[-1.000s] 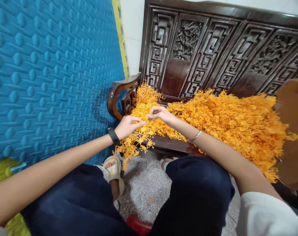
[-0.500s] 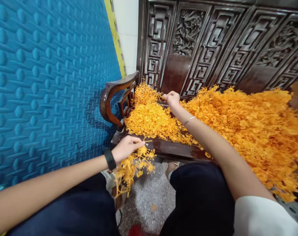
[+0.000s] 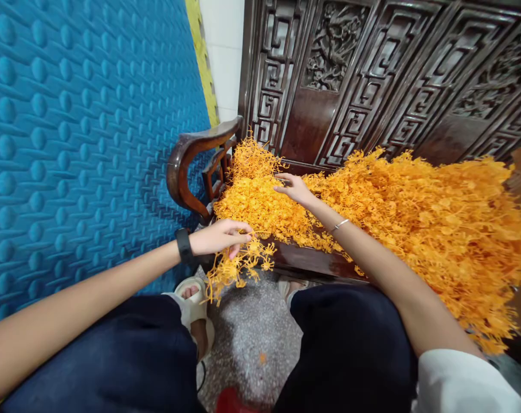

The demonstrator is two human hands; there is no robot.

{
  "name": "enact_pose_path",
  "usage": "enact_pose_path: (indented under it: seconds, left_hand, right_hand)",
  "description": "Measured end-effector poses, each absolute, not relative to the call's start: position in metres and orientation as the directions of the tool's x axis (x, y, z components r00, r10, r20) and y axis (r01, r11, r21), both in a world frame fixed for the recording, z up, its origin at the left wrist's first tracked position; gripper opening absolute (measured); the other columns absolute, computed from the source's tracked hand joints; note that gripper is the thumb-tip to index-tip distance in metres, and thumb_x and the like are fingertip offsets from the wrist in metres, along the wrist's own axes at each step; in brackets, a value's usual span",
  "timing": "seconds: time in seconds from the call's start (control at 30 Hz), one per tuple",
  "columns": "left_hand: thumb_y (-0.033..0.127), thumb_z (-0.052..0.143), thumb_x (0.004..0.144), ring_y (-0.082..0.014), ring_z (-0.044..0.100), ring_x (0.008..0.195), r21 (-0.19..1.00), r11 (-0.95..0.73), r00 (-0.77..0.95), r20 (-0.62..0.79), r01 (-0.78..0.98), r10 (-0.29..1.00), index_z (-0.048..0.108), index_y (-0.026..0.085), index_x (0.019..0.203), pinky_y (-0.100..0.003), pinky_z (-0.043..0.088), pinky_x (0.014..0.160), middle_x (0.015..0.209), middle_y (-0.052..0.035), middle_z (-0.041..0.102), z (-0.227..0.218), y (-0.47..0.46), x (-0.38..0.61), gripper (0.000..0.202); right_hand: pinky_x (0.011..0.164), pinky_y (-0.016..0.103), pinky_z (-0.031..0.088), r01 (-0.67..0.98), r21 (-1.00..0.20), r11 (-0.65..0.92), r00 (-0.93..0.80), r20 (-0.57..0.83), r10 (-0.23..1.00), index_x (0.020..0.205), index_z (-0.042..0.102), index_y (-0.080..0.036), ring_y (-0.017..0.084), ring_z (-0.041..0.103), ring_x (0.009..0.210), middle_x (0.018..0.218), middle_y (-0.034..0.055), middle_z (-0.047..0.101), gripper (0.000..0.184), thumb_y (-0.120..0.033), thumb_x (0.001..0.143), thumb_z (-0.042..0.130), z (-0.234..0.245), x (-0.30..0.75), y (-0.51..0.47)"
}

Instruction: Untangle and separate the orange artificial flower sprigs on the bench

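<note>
My left hand, a black band at its wrist, is closed on a spray of orange plastic flowers in front of the bench's front edge. The spray hangs below the fingers, and its upper stems are partly hidden by them. Over a smaller pile of orange plastic flowers on the bench seat, my right hand is open, fingers stretched to the left. It appears to hold nothing; whether its fingertips touch the pile I cannot tell. A thin silver bangle circles that wrist.
A much larger heap of the same flowers covers the bench to the right. The carved dark wooden bench back rises behind, with a curved armrest at left. Blue textured matting fills the left side. Something red lies on the speckled floor.
My right hand has gone from a pinch near the bench back to open fingers, a little lower and nearer. My left hand has risen slightly with the flower spray.
</note>
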State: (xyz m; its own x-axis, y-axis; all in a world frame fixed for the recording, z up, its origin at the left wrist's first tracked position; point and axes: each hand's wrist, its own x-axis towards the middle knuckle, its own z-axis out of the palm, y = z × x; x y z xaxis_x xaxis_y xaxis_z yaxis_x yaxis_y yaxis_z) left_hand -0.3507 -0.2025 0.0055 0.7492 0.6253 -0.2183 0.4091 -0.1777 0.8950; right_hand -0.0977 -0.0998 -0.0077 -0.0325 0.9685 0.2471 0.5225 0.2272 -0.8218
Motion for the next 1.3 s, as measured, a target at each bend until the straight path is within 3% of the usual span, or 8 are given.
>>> enact_pose_path:
  seconds: [0.07,0.17,0.3,0.43,0.63,0.87,1.1,1.3]
  left_hand:
    - [0.036,0.050,0.085,-0.0087,0.046,0.037,0.882,-0.222,0.699,-0.153,0.415,0.699,0.060,0.014,0.098,-0.020,0.034,0.048,0.039,0.0068,0.052,0.011,-0.200,-0.352,0.027]
    - [0.033,0.051,0.085,-0.0085,0.045,0.036,0.886,-0.232,0.592,-0.058,0.402,0.804,0.059,0.013,0.099,-0.020,0.034,0.045,0.038,0.0065,0.052,0.018,-0.199,-0.353,0.026]
    - [0.031,0.054,0.084,-0.0084,0.045,0.035,0.899,-0.208,0.493,-0.009,0.384,0.870,0.057,0.013,0.097,-0.019,0.032,0.043,0.037,0.0059,0.052,0.023,-0.199,-0.354,0.022]
    - [0.030,0.054,0.083,-0.0083,0.045,0.034,0.907,-0.208,0.489,0.003,0.365,0.872,0.053,0.015,0.092,-0.019,0.030,0.041,0.038,0.0058,0.053,0.022,-0.200,-0.353,0.017]
    - [0.028,0.055,0.082,-0.0098,0.050,0.037,0.929,-0.235,0.521,0.055,0.287,0.852,0.046,0.018,0.091,-0.019,0.034,0.044,0.041,0.0066,0.054,0.019,-0.201,-0.352,0.016]
    - [0.023,0.054,0.082,-0.0095,0.049,0.038,0.928,-0.252,0.542,0.067,0.274,0.838,0.041,0.019,0.088,-0.018,0.036,0.043,0.042,0.0063,0.053,0.019,-0.203,-0.353,0.015]
    - [0.028,0.059,0.082,-0.0036,0.025,0.026,0.880,-0.145,0.371,-0.038,0.452,0.928,0.049,0.017,0.086,-0.016,0.015,0.033,0.033,0.0130,0.031,0.020,-0.196,-0.346,0.016]
    - [0.025,0.050,0.089,-0.0044,0.029,0.027,0.918,-0.021,0.356,-0.133,0.397,0.925,0.048,0.017,0.081,-0.015,0.023,0.031,0.035,0.0119,0.031,0.015,-0.197,-0.338,0.012]
  right_hand:
    - [0.095,0.038,0.044,0.426,-0.881,0.208,-0.140,0.163,0.977,0.094,0.066,-0.016,0.020,0.061,0.102,0.108,0.0099,0.067,0.026,-0.031,0.073,0.067,0.004,-0.104,-0.120]
    - [0.082,0.034,0.050,0.302,-0.941,0.155,-0.386,0.028,0.922,0.085,0.067,-0.015,0.017,0.066,0.083,0.091,0.0099,0.070,0.035,-0.048,0.082,0.055,0.021,-0.120,-0.155]
    - [0.081,0.030,0.049,0.335,-0.921,0.198,-0.554,-0.022,0.832,0.080,0.066,-0.017,0.014,0.064,0.080,0.085,0.0049,0.069,0.029,-0.044,0.072,0.069,0.030,-0.139,-0.188]
    - [0.076,0.029,0.049,0.355,-0.919,0.172,-0.509,-0.036,0.860,0.083,0.062,-0.016,0.012,0.061,0.073,0.082,0.0021,0.065,0.031,-0.035,0.062,0.077,0.023,-0.148,-0.196]
    - [0.082,0.032,0.049,0.253,-0.960,0.117,-0.454,-0.011,0.891,0.085,0.061,-0.016,0.012,0.061,0.077,0.083,0.0018,0.064,0.033,-0.034,0.062,0.077,0.010,-0.156,-0.191]
    - [0.076,0.028,0.049,0.335,-0.935,0.113,-0.570,-0.106,0.815,0.089,0.062,-0.016,0.011,0.061,0.073,0.082,0.0016,0.066,0.035,-0.021,0.059,0.078,0.012,-0.148,-0.183]
    - [0.068,0.029,0.047,0.270,-0.962,0.048,-0.414,-0.071,0.908,0.072,0.060,-0.016,0.011,0.056,0.062,0.065,-0.0008,0.059,0.012,-0.016,0.065,0.069,0.009,-0.147,-0.182]
    - [0.055,0.024,0.038,0.317,-0.948,-0.002,-0.041,-0.016,0.999,0.062,0.052,-0.016,0.008,0.045,0.053,0.055,-0.0032,0.049,0.013,-0.007,0.065,0.059,-0.003,-0.149,-0.171]
